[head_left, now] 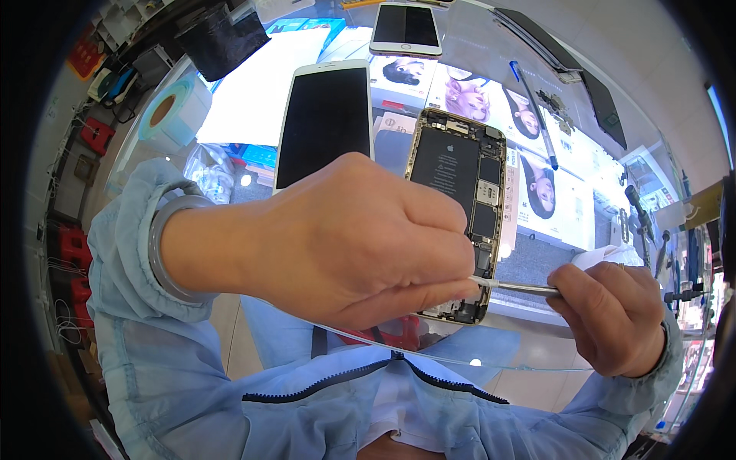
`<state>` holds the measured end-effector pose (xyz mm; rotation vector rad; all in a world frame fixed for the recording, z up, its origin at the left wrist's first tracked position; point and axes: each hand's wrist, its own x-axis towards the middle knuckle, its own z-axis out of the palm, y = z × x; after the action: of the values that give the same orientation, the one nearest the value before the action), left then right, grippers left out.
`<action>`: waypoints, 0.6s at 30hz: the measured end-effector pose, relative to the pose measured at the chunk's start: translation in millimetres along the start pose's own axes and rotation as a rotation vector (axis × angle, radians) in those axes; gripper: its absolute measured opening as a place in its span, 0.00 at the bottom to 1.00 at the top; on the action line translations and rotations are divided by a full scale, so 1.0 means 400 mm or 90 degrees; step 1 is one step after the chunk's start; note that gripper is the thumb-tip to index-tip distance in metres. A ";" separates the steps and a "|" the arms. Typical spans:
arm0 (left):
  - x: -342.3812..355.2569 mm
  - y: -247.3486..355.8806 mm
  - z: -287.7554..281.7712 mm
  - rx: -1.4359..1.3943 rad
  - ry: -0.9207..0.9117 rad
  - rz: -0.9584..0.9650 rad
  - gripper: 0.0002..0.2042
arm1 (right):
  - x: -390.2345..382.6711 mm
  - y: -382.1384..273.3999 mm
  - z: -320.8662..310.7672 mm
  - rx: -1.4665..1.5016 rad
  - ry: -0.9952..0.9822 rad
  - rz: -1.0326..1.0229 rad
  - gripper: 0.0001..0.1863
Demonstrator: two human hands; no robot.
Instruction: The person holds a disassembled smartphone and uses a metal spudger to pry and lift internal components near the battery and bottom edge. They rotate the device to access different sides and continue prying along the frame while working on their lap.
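An opened phone body (488, 195) lies on the glass counter, its black battery (443, 157) and circuit parts bare. My left hand (368, 238) is closed over the phone's lower half and hides part of it. Its thumb and finger pinch a small white piece (481, 281), too small to make out well. At the right, my right hand (613, 310) is closed around slim metal tweezers (529, 289). The tweezers point left, and their tip meets the white piece above the phone's lower edge. Left of the phone body lies a white-framed screen (326, 115), partly behind my left hand.
A second white phone (405, 29) lies at the back. Blue pen (537, 115), small screws or bits (556, 107) and dark panels (606, 107) sit back right. Picture boxes (544, 188) show beneath the glass. A tape roll (169, 115) and black container (222, 42) stand left.
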<state>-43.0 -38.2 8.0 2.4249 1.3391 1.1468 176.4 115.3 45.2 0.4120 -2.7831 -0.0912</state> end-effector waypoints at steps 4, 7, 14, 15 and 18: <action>0.000 0.003 -0.002 0.015 -0.004 -0.001 0.05 | 0.003 0.001 -0.009 0.072 -0.027 0.034 0.15; 0.002 -0.003 0.002 0.022 -0.003 0.003 0.05 | 0.002 0.008 -0.007 0.162 -0.030 0.079 0.14; 0.000 -0.007 0.000 0.086 0.005 -0.006 0.11 | 0.008 0.010 -0.001 0.156 0.007 0.092 0.13; 0.008 -0.010 -0.008 0.069 0.016 -0.027 0.14 | 0.008 0.011 0.001 0.122 0.019 0.086 0.13; 0.010 -0.009 -0.007 -0.016 0.027 -0.068 0.22 | 0.008 0.003 -0.003 0.045 0.020 0.049 0.13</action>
<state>-46.0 -33.6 10.4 2.2942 1.4384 1.1861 173.8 115.5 47.4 0.3205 -2.7743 0.0313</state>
